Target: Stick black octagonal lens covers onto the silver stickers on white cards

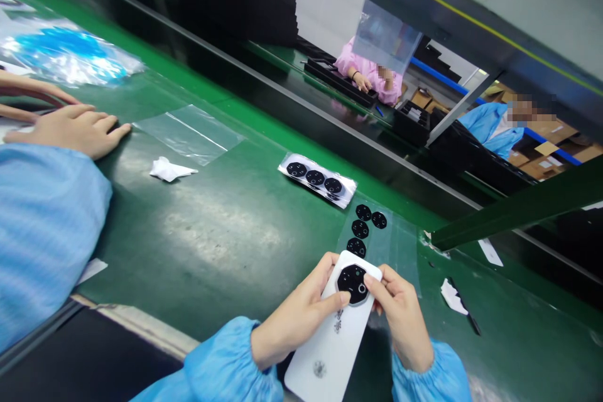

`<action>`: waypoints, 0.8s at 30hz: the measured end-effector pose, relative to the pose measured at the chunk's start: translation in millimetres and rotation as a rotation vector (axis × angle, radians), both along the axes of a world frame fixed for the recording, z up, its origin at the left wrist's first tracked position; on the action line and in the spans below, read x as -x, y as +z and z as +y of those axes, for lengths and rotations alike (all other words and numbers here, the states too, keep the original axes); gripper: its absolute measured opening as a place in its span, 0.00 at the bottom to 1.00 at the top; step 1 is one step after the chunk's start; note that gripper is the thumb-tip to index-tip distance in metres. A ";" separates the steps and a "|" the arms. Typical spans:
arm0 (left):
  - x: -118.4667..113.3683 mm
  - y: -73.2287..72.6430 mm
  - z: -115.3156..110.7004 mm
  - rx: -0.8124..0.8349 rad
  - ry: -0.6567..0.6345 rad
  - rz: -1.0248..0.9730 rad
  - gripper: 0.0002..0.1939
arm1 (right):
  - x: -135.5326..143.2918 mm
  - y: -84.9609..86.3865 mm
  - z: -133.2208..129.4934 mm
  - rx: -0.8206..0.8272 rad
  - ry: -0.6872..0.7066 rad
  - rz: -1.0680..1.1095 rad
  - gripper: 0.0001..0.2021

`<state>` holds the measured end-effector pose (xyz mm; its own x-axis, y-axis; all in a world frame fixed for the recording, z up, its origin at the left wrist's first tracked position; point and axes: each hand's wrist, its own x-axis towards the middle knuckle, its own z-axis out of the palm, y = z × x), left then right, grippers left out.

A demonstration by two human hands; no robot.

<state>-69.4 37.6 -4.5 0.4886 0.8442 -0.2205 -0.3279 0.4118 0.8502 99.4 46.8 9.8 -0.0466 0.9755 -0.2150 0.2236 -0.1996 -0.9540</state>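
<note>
The grips of your left hand [304, 308] and right hand [400, 309] hold one white smartphone [330, 352] over the desk's [202, 251] near side, thumbs on its single black camera plate [352, 281]. Its long axis slants, camera end far and slightly right. Beyond lie four black octagonal covers [360, 228] on clear film [400, 245], three on a white strip [349, 192].

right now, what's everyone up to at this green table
The person's left hand and right hand hold a white phone, both thumbs on the black plate near its top. Four similar plates lie on clear film just beyond, and three more sit on a white strip. At left, a co-worker's hand rests on the table.
</note>
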 end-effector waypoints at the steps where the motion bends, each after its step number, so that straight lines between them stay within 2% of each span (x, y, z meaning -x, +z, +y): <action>1: -0.2 0.5 1.1 -0.008 -0.006 -0.006 0.17 | -0.2 -1.1 -0.2 -0.004 -0.018 0.005 0.20; 4: -2.1 1.5 7.5 -0.022 0.007 -0.005 0.16 | -0.2 -3.4 -0.3 -0.014 -0.039 -0.008 0.20; 8: -7.4 -1.5 15.7 -0.032 0.068 0.092 0.18 | 1.1 -4.4 0.0 -0.063 0.006 -0.080 0.18; 14: -13.5 -3.8 14.4 -0.115 0.100 0.191 0.18 | 2.9 -7.5 0.7 -0.082 -0.007 -0.146 0.19; 16: -13.6 -2.3 14.0 -0.095 0.104 0.181 0.18 | 4.5 -7.8 -0.5 -0.089 -0.021 -0.156 0.20; 20: -11.3 -0.3 16.4 -0.026 0.077 0.118 0.16 | 6.9 -4.8 -9.0 -0.115 0.040 -0.206 0.20; 24: -5.0 0.7 20.6 0.006 0.225 0.139 0.16 | 4.8 -6.5 -23.8 -0.067 0.111 -0.142 0.18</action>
<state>-64.4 58.2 -3.9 0.2534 0.9267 -0.2776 -0.2915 0.3468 0.8915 94.6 23.0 3.3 -0.1283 0.9784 -0.1622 0.3738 -0.1038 -0.9217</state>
